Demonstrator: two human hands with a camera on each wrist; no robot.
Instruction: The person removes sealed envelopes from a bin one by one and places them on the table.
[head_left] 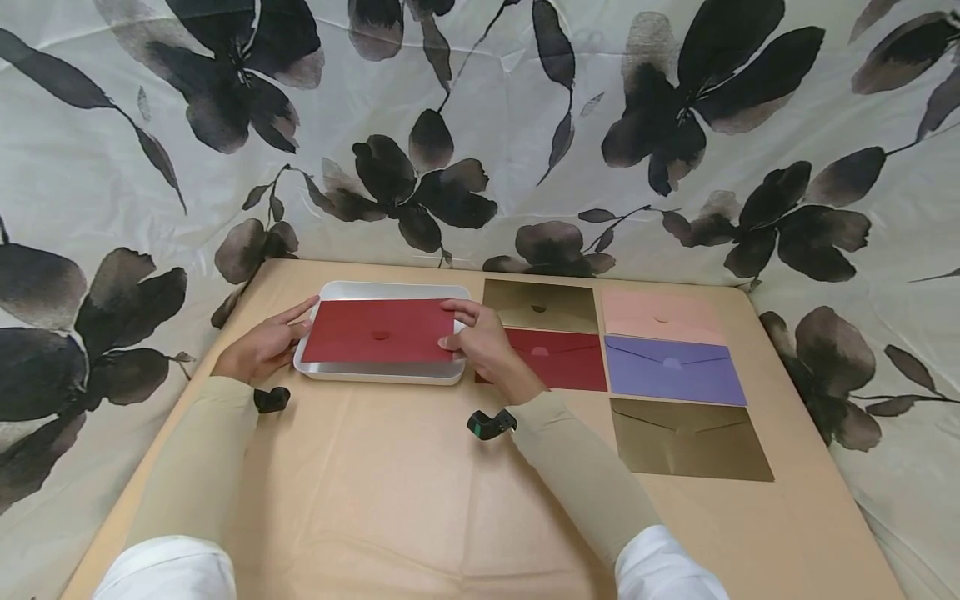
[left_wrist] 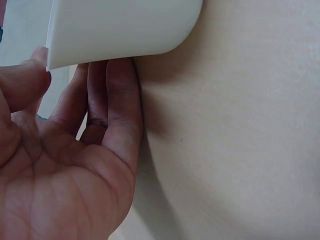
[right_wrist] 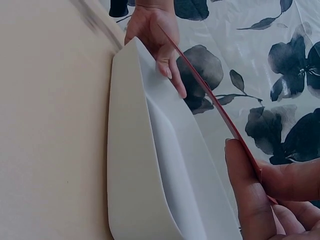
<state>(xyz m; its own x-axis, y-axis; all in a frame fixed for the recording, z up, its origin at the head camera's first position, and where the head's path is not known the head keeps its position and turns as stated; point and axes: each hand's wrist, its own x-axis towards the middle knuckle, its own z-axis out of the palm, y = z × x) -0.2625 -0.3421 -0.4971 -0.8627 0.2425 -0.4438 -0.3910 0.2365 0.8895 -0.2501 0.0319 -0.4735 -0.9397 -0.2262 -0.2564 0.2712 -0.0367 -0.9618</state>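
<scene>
My right hand pinches the right end of a red envelope between thumb and fingers. Seen from the right wrist, the red envelope slants above the white tray, its near end off the tray floor. In the head view it covers most of the inside of the tray. At the tray's left end, my left hand holds the tray. The left wrist view has the thumb of my left hand at the tray's rim and the other fingers low against its outer wall.
Right of the tray lie a gold envelope, another red envelope, a pink envelope, a purple envelope and a second gold envelope. Floral cloth hangs behind the wooden table.
</scene>
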